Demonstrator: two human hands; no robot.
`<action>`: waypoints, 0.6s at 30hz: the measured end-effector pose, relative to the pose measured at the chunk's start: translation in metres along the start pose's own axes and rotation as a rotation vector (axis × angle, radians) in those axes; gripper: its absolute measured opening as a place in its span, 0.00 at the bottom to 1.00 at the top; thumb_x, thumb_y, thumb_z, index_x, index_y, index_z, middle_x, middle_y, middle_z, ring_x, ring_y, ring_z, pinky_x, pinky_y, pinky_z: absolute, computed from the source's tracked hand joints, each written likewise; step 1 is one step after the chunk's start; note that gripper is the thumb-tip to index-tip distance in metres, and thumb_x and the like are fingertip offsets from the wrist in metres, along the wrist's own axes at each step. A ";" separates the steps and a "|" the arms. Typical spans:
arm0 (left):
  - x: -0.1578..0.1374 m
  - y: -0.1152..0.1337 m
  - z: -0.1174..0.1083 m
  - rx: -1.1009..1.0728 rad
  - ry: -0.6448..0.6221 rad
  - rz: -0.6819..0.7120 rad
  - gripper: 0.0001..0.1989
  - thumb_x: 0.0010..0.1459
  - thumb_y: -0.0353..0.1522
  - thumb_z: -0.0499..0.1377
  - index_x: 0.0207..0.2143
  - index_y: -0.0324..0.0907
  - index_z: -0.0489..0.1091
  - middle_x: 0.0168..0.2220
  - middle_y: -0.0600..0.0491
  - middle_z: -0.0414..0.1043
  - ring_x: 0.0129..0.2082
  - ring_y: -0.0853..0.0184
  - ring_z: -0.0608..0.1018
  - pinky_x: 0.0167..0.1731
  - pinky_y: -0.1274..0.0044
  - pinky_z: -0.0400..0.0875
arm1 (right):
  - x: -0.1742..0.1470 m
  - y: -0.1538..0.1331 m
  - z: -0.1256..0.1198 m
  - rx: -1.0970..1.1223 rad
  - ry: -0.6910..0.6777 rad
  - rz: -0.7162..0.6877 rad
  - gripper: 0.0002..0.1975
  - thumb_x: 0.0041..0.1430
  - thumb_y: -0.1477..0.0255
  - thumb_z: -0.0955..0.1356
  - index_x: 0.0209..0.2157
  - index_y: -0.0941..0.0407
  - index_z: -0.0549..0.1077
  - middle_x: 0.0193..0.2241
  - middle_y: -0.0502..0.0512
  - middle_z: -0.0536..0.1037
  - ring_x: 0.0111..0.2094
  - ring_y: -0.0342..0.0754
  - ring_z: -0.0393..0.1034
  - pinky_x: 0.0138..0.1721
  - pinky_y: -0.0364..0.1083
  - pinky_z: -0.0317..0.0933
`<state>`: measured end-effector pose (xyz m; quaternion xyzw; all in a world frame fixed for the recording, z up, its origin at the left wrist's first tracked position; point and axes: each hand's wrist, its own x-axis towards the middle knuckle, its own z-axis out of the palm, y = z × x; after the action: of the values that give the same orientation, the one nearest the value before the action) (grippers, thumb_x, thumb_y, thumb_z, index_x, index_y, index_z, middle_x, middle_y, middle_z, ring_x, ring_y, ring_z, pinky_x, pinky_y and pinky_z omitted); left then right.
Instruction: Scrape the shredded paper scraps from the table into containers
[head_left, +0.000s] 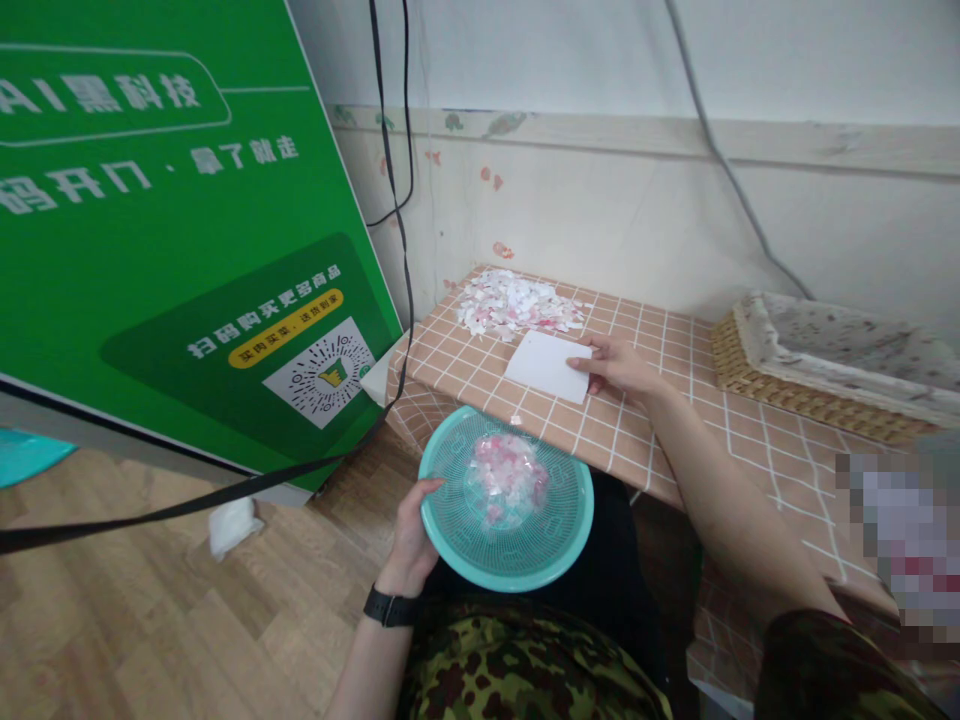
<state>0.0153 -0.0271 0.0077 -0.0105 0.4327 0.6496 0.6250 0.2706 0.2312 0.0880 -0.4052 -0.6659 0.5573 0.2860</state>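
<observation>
My left hand (415, 535) grips the left rim of a turquoise plastic colander (566, 540), held just below the table's front edge. Inside the colander lies a small heap of pink and white scraps (510, 475). My right hand (615, 365) pinches the right edge of a white card (551, 365), thumb and fingers closed on it. The card lies low over the table or touches it; I cannot tell which. Just behind the card a pile of white and pink paper-like scraps (517, 303) is spread on the checked tablecloth (652, 430).
A wicker basket (810, 395) with a cloth lining stands at the table's right rear, against the wall. To the left a green sign panel (172, 230) leans close, with a black strap (300, 470) across it. A white crumpled item (234, 525) lies on the floor.
</observation>
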 end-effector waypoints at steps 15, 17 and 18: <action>-0.002 0.000 0.003 0.014 0.005 -0.010 0.07 0.48 0.29 0.61 0.29 0.33 0.76 0.25 0.48 0.79 0.24 0.64 0.78 0.30 0.73 0.74 | -0.002 -0.008 -0.013 0.100 0.166 -0.043 0.25 0.44 0.61 0.75 0.43 0.56 0.72 0.24 0.49 0.76 0.18 0.40 0.66 0.16 0.39 0.62; -0.002 0.000 0.003 0.014 0.000 -0.008 0.07 0.48 0.29 0.61 0.29 0.33 0.77 0.26 0.48 0.79 0.24 0.64 0.78 0.31 0.73 0.74 | 0.002 -0.006 -0.020 0.052 0.346 -0.077 0.26 0.44 0.60 0.75 0.44 0.57 0.72 0.21 0.49 0.74 0.16 0.40 0.64 0.14 0.40 0.61; -0.002 0.000 0.003 0.012 -0.002 -0.005 0.07 0.48 0.29 0.61 0.29 0.33 0.77 0.26 0.48 0.79 0.24 0.64 0.78 0.31 0.73 0.74 | 0.004 -0.004 -0.022 0.016 0.403 -0.089 0.26 0.44 0.60 0.74 0.44 0.58 0.73 0.20 0.49 0.73 0.15 0.40 0.62 0.14 0.40 0.60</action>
<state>0.0170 -0.0272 0.0104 -0.0071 0.4360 0.6453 0.6273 0.2865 0.2455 0.0968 -0.4762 -0.6081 0.4572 0.4409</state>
